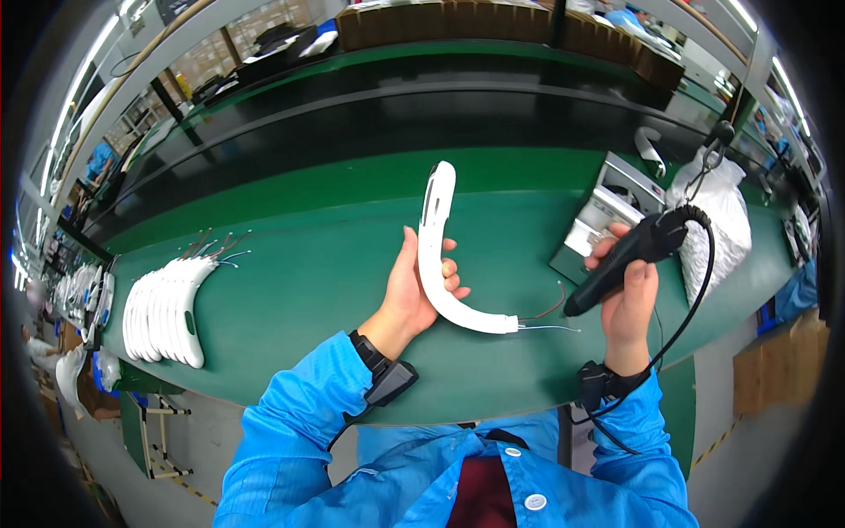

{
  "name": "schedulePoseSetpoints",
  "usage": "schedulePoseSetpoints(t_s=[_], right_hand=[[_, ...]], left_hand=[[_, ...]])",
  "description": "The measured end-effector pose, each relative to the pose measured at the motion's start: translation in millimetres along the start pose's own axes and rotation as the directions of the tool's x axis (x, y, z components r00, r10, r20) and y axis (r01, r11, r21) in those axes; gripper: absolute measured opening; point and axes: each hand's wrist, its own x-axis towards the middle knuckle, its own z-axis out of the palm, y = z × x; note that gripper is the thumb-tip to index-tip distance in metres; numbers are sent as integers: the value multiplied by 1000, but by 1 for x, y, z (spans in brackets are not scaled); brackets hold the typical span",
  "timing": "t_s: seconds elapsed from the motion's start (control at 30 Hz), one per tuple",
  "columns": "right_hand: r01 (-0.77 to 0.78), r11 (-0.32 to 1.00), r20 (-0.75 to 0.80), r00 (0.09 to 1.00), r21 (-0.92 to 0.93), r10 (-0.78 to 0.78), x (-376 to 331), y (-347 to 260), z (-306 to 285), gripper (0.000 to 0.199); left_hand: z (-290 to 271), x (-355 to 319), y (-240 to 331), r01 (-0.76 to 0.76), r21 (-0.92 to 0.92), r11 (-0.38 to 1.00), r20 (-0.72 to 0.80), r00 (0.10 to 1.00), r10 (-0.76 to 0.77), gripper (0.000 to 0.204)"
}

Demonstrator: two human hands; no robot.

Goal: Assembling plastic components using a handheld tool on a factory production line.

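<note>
My left hand (412,286) is wrapped round a curved white plastic housing (433,255), raised over the green tabletop. Thin red, white and blue wires (547,328) trail from the housing's lower right end. In my right hand (627,295) is a black electric screwdriver (625,264), its tip pointing down and left, a little to the right of the wires. A coiled black cable (709,255) runs from the tool's upper end, which hangs from a metal hook. On the left of the table lies a row of several similar white housings (163,312) with wires at their tops.
A silver and grey metal device (607,211) stands beyond my right hand. Beside it sits a clear plastic bag of small white parts (717,233). A small white curved piece (650,150) lies farther back. Across the far side runs a dark conveyor belt (370,123), with cardboard boxes (440,26) behind.
</note>
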Motion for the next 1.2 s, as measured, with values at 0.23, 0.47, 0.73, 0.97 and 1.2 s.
schedulePoseSetpoints(t_s=[0.23, 0.47, 0.73, 0.97, 1.2], right_hand=[[61, 997, -126, 991, 53, -54, -5, 2, -42, 72], [251, 964, -107, 965, 92, -241, 25, -19, -50, 77], [258, 966, -17, 966, 19, -258, 55, -7, -34, 70], [118, 988, 14, 993, -99, -118, 62, -1, -25, 67], [40, 995, 50, 998, 96, -45, 19, 24, -3, 82]], left_hand=[[-6, 9, -38, -143, 181, 973, 222, 970, 101, 50], [26, 6, 14, -548, 521, 654, 350, 836, 422, 67], [79, 33, 6, -634, 443, 634, 477, 765, 432, 36], [103, 65, -19, -647, 340, 683, 503, 739, 449, 47], [104, 60, -22, -678, 339, 652, 496, 718, 489, 38]])
